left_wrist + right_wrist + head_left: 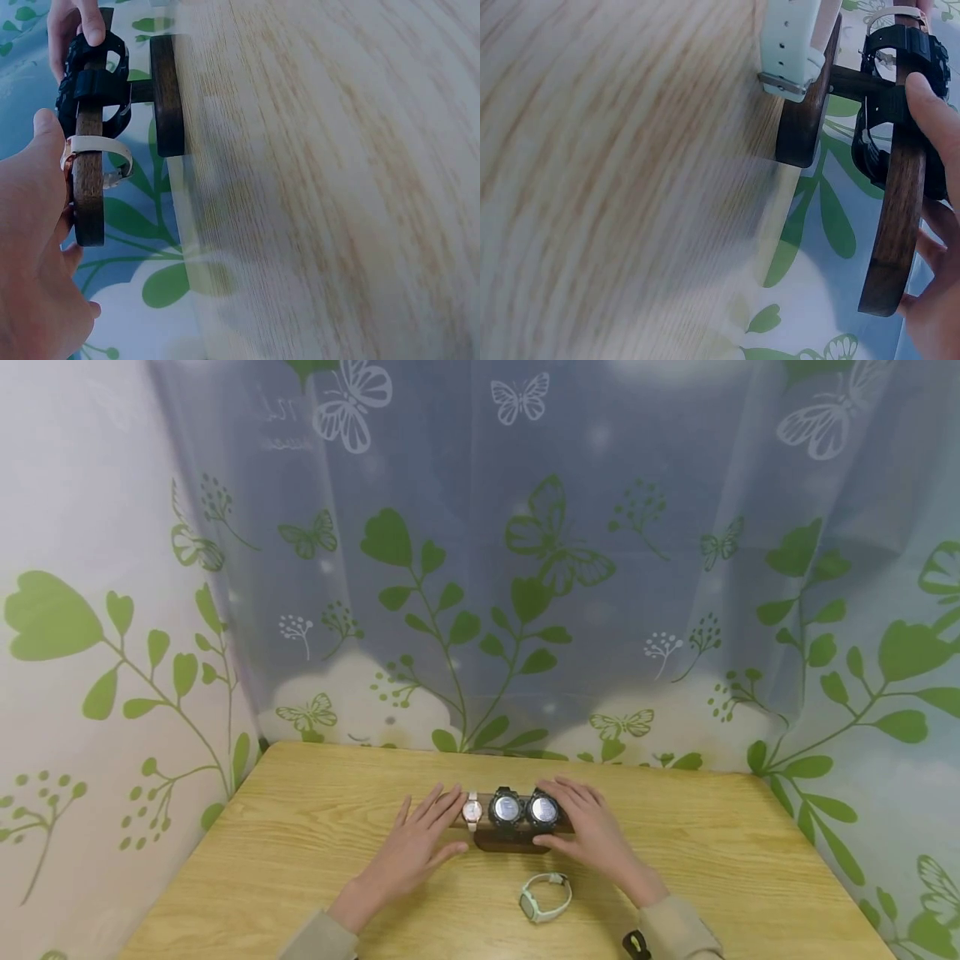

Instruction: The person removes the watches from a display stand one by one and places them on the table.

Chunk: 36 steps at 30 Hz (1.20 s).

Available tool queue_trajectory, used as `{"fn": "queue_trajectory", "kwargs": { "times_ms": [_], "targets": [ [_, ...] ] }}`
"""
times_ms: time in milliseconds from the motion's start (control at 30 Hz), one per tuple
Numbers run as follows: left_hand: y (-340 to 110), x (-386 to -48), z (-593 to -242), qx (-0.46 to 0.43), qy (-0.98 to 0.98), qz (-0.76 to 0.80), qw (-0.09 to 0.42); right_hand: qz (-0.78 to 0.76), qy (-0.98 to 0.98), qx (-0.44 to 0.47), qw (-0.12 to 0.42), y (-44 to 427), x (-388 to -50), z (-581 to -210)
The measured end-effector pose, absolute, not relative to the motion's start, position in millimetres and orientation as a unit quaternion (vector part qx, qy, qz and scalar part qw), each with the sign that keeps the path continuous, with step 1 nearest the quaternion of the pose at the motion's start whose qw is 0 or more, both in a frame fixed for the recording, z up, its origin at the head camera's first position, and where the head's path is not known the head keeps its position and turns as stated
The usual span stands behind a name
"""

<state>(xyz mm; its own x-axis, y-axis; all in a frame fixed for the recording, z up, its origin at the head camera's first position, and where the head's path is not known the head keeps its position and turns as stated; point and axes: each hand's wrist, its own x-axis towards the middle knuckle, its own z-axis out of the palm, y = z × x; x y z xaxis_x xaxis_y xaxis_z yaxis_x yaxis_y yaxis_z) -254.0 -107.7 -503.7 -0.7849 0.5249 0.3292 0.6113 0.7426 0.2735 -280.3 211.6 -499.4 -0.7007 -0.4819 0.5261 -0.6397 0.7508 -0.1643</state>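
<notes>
A dark wooden watch stand (512, 844) has a raised crossbar carrying a white-strapped watch (472, 811) on the left and two black watches, a middle one (506, 808) and a right one (543, 808). My left hand (411, 852) is at the bar's left end, fingers extended beside the white-strapped watch, thumb apart. At the right one, my right hand (596, 835) pinches the black watch, with its thumb in front and fingers behind. The right wrist view shows that thumb (928, 101) against the black strap. Part of the right fingers is hidden behind the bar.
A pale green watch (528, 906) with its strap in a loop lies on the wooden table (300, 843) in front of the stand. A black item (636, 945) is beside the right sleeve. A leaf-printed curtain (465, 610) hangs behind the table.
</notes>
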Motion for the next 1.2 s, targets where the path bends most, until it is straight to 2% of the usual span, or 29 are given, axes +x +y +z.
{"fn": "queue_trajectory", "kwargs": {
  "times_ms": [700,933,1200],
  "targets": [
    [-106,-254,-506,-0.305,-0.926,-0.182,0.129,0.186,-0.918,0.276,0.216,233,-274,-496],
    [-107,-254,-504,-0.309,-0.924,-0.176,0.14,0.189,-0.927,0.258,0.194,244,-273,-495],
    [-107,-254,-505,-0.307,-0.926,-0.178,0.13,0.188,-0.933,0.245,0.185,253,-271,-495]
  ]
}}
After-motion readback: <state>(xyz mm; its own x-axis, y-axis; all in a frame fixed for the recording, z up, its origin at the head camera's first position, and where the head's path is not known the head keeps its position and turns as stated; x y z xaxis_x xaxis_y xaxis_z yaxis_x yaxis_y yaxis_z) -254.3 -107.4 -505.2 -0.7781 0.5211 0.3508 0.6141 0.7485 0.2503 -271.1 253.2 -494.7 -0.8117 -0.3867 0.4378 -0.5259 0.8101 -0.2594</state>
